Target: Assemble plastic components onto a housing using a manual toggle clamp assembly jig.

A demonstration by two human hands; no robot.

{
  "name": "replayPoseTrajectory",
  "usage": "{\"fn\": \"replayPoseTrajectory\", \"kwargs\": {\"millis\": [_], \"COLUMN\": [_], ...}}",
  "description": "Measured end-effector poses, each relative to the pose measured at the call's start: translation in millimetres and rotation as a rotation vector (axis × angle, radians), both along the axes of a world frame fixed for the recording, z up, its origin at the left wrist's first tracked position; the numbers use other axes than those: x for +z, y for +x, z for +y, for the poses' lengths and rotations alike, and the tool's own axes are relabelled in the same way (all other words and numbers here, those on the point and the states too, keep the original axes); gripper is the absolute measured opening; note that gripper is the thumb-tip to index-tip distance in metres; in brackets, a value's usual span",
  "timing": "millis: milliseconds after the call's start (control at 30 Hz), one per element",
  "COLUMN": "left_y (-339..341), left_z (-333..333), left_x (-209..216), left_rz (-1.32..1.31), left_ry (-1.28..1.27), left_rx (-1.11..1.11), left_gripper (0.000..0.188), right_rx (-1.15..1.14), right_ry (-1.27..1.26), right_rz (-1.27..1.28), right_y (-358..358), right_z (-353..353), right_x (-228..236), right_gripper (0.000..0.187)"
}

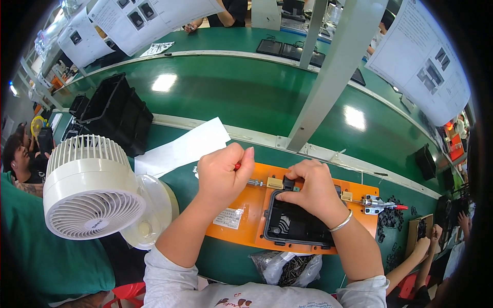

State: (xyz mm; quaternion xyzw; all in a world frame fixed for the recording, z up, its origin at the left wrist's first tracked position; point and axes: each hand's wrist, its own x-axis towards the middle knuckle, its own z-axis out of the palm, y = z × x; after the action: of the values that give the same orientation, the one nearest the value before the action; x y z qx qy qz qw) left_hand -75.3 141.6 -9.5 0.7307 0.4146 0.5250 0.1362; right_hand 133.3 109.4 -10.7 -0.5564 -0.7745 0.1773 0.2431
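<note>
Black case (297, 227) sits in the orange fixture (250, 209), nearside of the right grip (314, 189), whose thumb and fingers meet its corner, pinching or not, can't tell! Left grip (224, 170) clamps a red handle (237, 167). Probably light, stiff, slick: take the rim.
</note>
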Motion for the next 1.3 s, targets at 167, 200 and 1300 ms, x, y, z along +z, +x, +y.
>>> {"fn": "replayPoseTrajectory", "kwargs": {"millis": [167,200,1300], "left_y": [-9,-13,24], "left_z": [3,3,-78], "left_x": [3,8,36], "left_rz": [-0.14,-0.265,0.199], "left_ry": [-0.014,-0.035,-0.491], "left_rx": [0.005,0.026,-0.234], "left_gripper": [0.031,0.031,0.03], "right_rx": [-0.002,0.008,-0.488], "right_ry": [-0.058,-0.043,0.045], "right_rz": [0.027,0.024,0.171], "right_y": [1,3,81], "right_z": [2,1,-104], "right_x": [1,1,51], "right_gripper": [0.033,0.033,0.032]}}
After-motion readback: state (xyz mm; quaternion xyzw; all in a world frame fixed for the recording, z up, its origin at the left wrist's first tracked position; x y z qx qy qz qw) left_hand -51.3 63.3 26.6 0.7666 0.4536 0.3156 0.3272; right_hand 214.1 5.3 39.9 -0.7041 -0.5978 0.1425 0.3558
